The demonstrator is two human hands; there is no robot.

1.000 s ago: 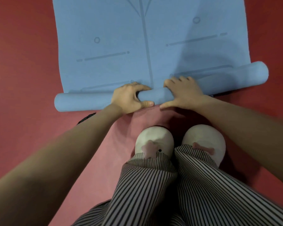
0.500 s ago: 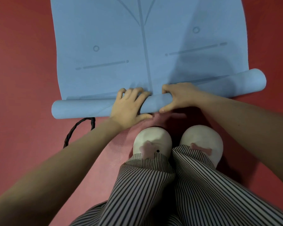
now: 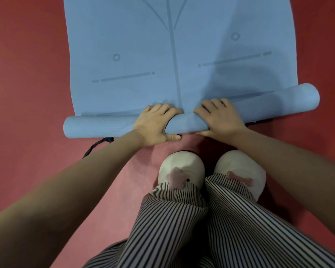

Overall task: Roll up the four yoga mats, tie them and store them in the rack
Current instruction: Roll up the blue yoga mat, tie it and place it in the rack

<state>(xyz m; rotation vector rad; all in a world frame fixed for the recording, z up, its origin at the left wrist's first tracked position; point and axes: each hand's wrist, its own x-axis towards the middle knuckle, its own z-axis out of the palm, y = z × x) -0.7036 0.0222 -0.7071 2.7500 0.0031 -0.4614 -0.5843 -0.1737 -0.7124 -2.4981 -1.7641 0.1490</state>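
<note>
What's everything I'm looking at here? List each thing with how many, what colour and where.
blue yoga mat: one, blue, spread on the floor, near end rolled up
black strap: one, black, on the floor, partly under the roll's left part
pink strip, perhaps another mat: one, pink, under the feet
floor: red, all around
slippers: two, white with pink ornaments, just behind the roll
striped trousers: one pair, black and white, bottom of view
left hand: one, grips the roll near its middle
right hand: one, grips the roll beside the left hand
</note>
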